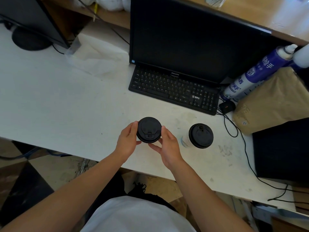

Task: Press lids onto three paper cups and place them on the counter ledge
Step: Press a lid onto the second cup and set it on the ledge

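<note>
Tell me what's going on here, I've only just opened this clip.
A person grips a round black plastic lid at its rim with both hands, the left hand and the right hand, above the white desk. Anything under the lid is hidden. To its right a lidded white paper cup stands on the desk, untouched, in front of the black keyboard. Neither is on the wooden ledge behind the monitor.

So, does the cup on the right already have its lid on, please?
Yes, it is on: a black lid covers the cup completely; how firmly it is pressed cannot be told.
</note>
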{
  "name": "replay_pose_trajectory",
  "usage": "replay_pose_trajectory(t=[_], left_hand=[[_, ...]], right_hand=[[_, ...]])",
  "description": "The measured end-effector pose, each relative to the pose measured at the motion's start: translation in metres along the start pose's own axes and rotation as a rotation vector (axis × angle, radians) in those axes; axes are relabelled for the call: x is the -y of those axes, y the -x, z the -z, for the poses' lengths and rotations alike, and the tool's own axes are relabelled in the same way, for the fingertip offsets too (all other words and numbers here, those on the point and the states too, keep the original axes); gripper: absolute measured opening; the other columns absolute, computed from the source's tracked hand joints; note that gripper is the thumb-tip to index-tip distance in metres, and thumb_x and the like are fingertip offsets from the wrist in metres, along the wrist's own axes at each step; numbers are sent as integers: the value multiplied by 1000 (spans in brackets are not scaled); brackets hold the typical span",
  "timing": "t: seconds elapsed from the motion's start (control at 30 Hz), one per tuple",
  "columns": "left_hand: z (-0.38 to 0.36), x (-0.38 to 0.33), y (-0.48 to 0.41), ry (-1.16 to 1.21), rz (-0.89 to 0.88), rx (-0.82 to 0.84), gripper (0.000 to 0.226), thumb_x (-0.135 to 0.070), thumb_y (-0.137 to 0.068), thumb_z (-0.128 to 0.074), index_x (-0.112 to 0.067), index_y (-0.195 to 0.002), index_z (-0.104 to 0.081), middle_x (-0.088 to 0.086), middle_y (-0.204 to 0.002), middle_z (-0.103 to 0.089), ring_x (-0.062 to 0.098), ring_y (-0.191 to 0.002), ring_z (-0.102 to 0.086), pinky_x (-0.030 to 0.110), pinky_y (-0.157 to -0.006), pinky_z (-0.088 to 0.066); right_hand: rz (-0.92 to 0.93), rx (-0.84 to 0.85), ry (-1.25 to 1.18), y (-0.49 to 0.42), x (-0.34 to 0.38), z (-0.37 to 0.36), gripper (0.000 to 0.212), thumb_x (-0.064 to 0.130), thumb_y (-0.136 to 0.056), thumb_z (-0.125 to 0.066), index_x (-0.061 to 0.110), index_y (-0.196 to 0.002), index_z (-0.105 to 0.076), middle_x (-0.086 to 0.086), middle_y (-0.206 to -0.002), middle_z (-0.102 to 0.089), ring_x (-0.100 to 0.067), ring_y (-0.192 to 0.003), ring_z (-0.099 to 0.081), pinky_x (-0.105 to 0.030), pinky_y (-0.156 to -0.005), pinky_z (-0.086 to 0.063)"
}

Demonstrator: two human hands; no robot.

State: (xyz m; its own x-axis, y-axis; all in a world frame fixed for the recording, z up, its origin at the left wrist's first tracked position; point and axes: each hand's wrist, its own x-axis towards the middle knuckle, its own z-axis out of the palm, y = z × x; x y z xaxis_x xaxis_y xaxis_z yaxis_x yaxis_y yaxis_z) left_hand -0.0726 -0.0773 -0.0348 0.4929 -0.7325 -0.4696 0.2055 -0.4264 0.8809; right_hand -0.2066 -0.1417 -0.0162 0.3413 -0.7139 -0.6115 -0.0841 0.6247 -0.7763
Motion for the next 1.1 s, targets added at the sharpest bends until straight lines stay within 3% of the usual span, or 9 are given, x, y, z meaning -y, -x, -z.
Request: replay_pose_trajectory(t=[0.43, 0.73, 0.93, 1.1], left_hand=[[5, -4, -2, -145, -135, 28, 36, -33, -110, -28, -19, -125, -59, 3, -119, -64, 19, -111, -63, 45, -86, -62], [2, -12, 5, -198, -146, 28, 39, -35, -110, -26, -19, -127, -57, 3, -121, -63, 23, -113, -62, 49, -88, -61], [-6, -18, 11, -83, -120, -37, 34, -30, -111, -28, -19, -124, -58, 1, -121, -59, 23, -115, -58, 50, -90, -58], [-6, -19, 16, -58, -73, -81, 33, -24, -110, -30, -21, -126, -59, 2, -126, -59, 22, -116, -56, 49, -93, -56]], right_hand=[[48, -5, 43, -2, 2, -6, 35, 34, -110, -34, 18, -119, -64, -7, -127, -63, -23, -120, -61, -48, -84, -63], [7, -19, -19, 2, 6, -6, 32, 34, -110, -37, 20, -119, -65, -5, -129, -62, -25, -123, -59, -50, -86, -62], [-41, -90, -65, 6, 6, -4, 26, 36, -107, -47, 15, -118, -57, -6, -130, -58, -30, -119, -60, -49, -82, -63], [-66, -86, -196, 10, 4, 0, 26, 25, -107, -48, 9, -122, -62, -8, -131, -62, -32, -120, -61, -42, -87, -61]])
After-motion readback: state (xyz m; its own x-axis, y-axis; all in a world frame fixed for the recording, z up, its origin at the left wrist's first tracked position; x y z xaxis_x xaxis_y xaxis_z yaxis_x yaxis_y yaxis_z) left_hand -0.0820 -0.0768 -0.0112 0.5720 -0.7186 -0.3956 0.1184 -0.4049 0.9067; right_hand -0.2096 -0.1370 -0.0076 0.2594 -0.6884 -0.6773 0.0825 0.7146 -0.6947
